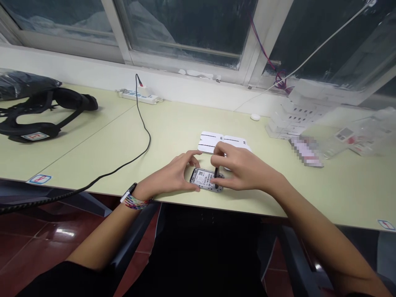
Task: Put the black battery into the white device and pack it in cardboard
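A small rounded grey device (206, 180) lies near the table's front edge. A white label with printed text and a square code covers most of its upper face. My left hand (173, 175) curves around the device's left end, with the thumb at the near edge and the fingers at the far edge. Over the right end, my right hand (239, 165) pinches a small dark piece (217, 171) that stands up from the device; its kind cannot be made out. Behind my hands are white cards or flat boxes (211, 141) with black lines, partly covered by my right hand.
A black cable (145, 128) runs from a power strip (139, 96) across the table. A black headset (46, 111) rests at left. Stacked white boxes (292, 117), a blurred pink-white pack (306, 152) and clear plastic bags (368, 132) are at right. A white round object (255, 117) sits by the wall.
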{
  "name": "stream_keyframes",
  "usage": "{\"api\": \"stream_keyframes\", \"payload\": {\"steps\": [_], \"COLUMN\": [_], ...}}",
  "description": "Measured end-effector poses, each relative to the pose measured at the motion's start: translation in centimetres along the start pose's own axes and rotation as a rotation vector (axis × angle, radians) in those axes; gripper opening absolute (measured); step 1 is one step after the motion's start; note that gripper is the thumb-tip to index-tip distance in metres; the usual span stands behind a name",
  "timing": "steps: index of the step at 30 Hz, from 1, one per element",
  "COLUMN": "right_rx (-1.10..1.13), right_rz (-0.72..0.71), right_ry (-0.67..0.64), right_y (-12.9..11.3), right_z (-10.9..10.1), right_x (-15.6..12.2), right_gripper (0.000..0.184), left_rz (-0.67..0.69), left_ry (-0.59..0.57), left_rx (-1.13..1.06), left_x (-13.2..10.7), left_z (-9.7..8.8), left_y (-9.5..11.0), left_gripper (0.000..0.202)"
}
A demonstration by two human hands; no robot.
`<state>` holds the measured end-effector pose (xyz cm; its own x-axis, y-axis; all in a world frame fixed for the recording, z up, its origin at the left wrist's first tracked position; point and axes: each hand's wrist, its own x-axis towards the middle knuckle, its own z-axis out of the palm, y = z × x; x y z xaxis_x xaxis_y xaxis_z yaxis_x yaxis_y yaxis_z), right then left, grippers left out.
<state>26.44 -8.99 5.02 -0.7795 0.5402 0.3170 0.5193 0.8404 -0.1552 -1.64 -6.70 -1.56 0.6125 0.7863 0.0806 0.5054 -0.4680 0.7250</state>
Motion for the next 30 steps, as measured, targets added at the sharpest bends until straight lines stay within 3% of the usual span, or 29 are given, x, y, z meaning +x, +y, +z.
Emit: {"api": "stream_keyframes", "payload": {"steps": [5, 14, 30], "right_rx": [0.160, 0.361, 0.339], "right_rz": [0.214, 0.416, 0.452], "right_ry": [0.014, 0.201, 0.204], "right_y": [0.1, 1.6, 2.4], "right_z": [-0.3, 2.5, 3.2], "right_x": [-3.1, -7.9, -9.4], "right_gripper": [0.027, 0.036, 0.036], "left_rz": [0.000, 0.003, 0.041], "left_ry": [-0.007, -0.034, -0.074], "left_rx": [0.031, 0.078, 0.131], "left_x": [-0.1, -0.2, -0.5], "left_z": [0.0, -0.4, -0.5], "left_y": [-0.1, 0.1, 0.9], "left_gripper": [0.101, 0.083, 0.079]}}
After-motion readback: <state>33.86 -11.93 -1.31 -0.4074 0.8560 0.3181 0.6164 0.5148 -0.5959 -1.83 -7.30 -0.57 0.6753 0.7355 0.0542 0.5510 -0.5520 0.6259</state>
